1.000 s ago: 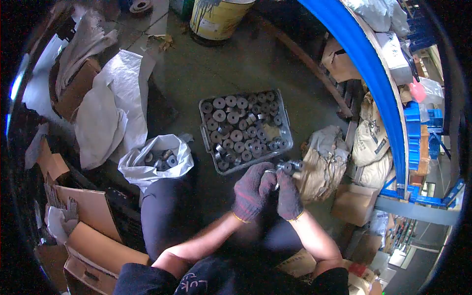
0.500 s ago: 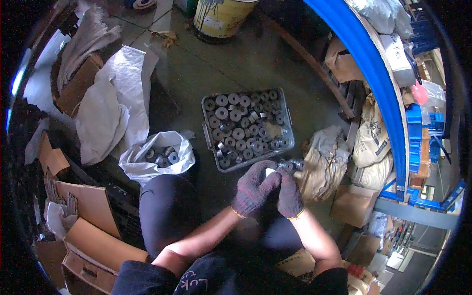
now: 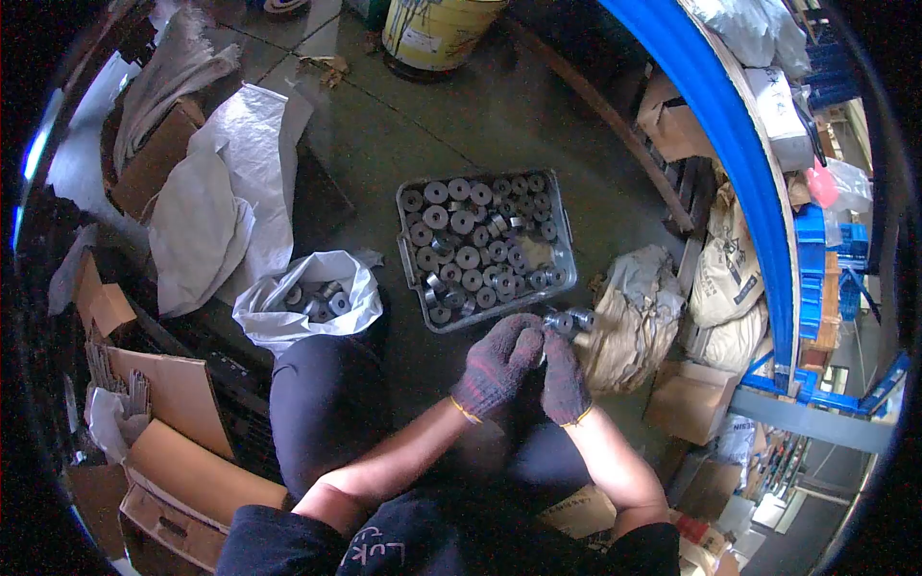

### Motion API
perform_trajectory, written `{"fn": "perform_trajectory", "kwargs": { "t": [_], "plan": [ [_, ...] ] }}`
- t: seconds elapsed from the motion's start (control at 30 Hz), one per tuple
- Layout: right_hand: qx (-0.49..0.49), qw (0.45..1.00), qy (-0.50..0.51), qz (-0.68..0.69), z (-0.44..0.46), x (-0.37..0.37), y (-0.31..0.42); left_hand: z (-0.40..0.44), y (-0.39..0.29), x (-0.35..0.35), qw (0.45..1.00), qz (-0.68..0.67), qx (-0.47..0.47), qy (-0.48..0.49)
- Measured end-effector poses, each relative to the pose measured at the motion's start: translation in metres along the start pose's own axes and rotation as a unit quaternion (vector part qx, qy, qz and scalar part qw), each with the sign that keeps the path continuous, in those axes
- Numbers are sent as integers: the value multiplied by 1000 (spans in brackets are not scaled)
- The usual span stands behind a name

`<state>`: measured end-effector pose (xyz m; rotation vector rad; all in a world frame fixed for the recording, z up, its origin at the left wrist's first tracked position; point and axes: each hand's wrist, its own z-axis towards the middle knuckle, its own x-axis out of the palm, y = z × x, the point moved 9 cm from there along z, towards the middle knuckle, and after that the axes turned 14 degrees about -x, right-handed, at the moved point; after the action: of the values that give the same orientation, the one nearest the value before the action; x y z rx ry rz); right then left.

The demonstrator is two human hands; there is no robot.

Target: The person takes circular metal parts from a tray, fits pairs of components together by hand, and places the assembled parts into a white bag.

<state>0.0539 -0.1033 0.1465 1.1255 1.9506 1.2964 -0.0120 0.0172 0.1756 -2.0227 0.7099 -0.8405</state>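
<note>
My left hand point(image 3: 497, 367), in a dark knitted glove, is closed with its fingertips against my right hand. My right hand point(image 3: 565, 382), gloved alike, is closed too. Between them only a pale sliver shows, so I cannot make out what they hold. Just beyond the hands stands a grey plastic bin point(image 3: 411, 278) of thick metal rings point(image 3: 468, 257), some flat and some on edge. A few more metal rings point(image 3: 580, 318) lie by crumpled brown paper point(image 3: 636, 322), right of my fingertips. To the left, an open white sack point(image 3: 257, 317) holds several similar rings point(image 3: 338, 303).
A yellow bucket point(image 3: 437, 36) stands at the back. Flattened white sacks point(image 3: 197, 226) and cardboard point(image 3: 178, 398) lie on the left. On the right are a blue beam point(image 3: 740, 144), filled bags point(image 3: 727, 259) and a cardboard box point(image 3: 693, 398).
The round pale face that showed between my gloves is now almost wholly covered by the fingers. My hands stay in nearly the same place; the view has shifted slightly.
</note>
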Motion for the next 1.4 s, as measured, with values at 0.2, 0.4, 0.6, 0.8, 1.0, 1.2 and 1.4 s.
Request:
{"fn": "perform_trajectory", "kwargs": {
  "t": [0.2,0.4,0.6,0.8,1.0,1.2,1.4],
  "plan": [
    [23,999,-3,23,-3,9,23,-6,-21,9,995,18,49,82],
    [1,1000,-12,11,-7,7,16,-5,-15,5,999,9,21,50],
    [0,1000,3,-22,-6,5,5,8,18,-3,974,-112,-186,64],
    [26,994,52,-92,-2,9,16,19,21,-15,1000,6,4,-3],
    [16,992,-2,123,12,4,25,0,-4,18,953,-191,-62,228],
    [-42,997,-39,44,14,-18,18,3,-7,14,979,-70,-23,190],
    [-69,965,-14,-254,2,-2,59,1,-3,13,988,51,41,137]
  ]
}}
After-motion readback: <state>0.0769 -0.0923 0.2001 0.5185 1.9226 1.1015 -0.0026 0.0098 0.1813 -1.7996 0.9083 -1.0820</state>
